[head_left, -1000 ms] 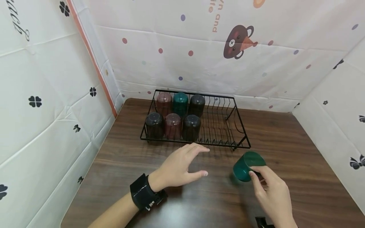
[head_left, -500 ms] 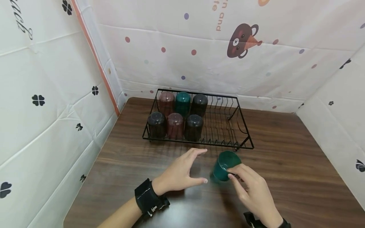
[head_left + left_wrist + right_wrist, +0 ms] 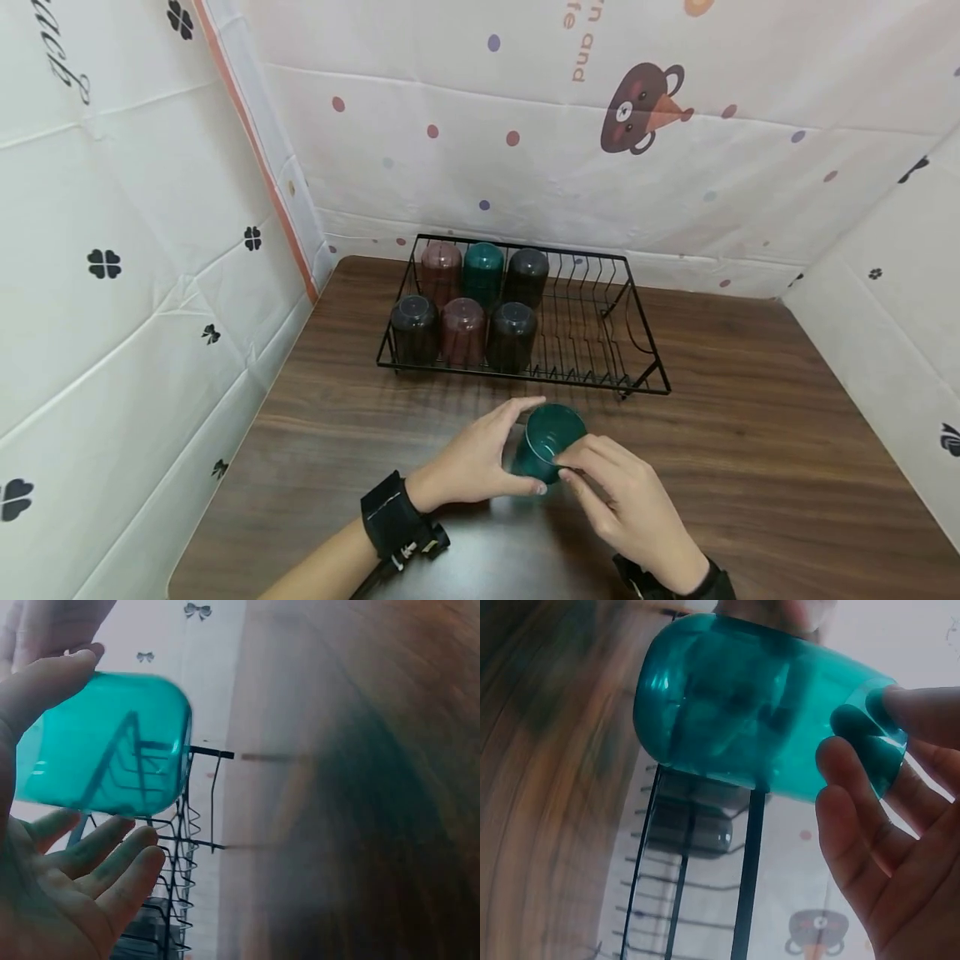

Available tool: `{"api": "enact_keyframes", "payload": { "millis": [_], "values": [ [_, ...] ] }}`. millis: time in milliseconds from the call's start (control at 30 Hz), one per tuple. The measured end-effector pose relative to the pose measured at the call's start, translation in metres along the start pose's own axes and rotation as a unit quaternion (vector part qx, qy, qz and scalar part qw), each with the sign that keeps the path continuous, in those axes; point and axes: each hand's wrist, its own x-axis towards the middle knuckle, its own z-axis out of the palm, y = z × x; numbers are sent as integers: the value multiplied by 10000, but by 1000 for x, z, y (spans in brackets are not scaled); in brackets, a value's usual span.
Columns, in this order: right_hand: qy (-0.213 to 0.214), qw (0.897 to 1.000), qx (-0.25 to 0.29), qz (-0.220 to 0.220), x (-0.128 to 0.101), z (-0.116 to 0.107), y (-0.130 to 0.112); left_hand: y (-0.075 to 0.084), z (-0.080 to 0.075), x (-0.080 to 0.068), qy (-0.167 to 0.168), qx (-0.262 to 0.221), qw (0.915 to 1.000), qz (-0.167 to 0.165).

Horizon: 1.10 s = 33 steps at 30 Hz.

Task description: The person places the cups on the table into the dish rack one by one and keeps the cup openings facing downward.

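Observation:
A translucent green cup [image 3: 546,440] hangs tilted just above the wooden table [image 3: 750,450], mouth toward me. My right hand [image 3: 573,468] pinches its rim from the right; in the right wrist view its fingers [image 3: 859,787] lie on the rim of the cup [image 3: 742,712]. My left hand [image 3: 531,446] is spread around the cup's left side, forefinger over the far side and thumb on the near side. In the left wrist view the thumb touches the cup [image 3: 105,742] while the fingers [image 3: 112,862] stay straight beneath it.
A black wire dish rack [image 3: 600,333] stands at the back of the table. Several upturned cups, dark, reddish and one green [image 3: 482,265], fill its left half; its right half holds only wires. Patterned white sheets wall the table on three sides.
My right hand has carried the green cup leftward across the table into the span of my left hand, which stayed almost in place with its fingers spread.

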Motion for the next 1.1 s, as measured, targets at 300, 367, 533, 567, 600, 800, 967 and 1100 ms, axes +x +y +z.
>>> {"api": "enact_keyframes", "payload": {
  "millis": [300,367,533,567,600,800,967,1100],
  "values": [
    [348,9971,439,-523,11,11,0,-8,5,0,-118,-767,9969,-138],
    [472,9970,486,-365,13,12,2,-8,5,-1,-131,-744,9971,-137],
    [347,9986,230,339,14,10,8,-8,4,-2,-100,-557,9984,16],
    [224,9985,162,476,14,11,9,-7,4,-2,-89,-519,9986,68],
    [123,9982,133,565,14,12,10,-7,4,-3,-88,-487,9987,104],
    [-45,9974,121,702,14,18,13,-7,4,-4,-83,-538,9983,214],
    [127,9976,238,637,12,16,19,-11,-1,-4,21,-689,9975,161],
    [156,9970,312,693,9,14,24,-13,-7,-4,211,-715,9968,287]
  ]
}}
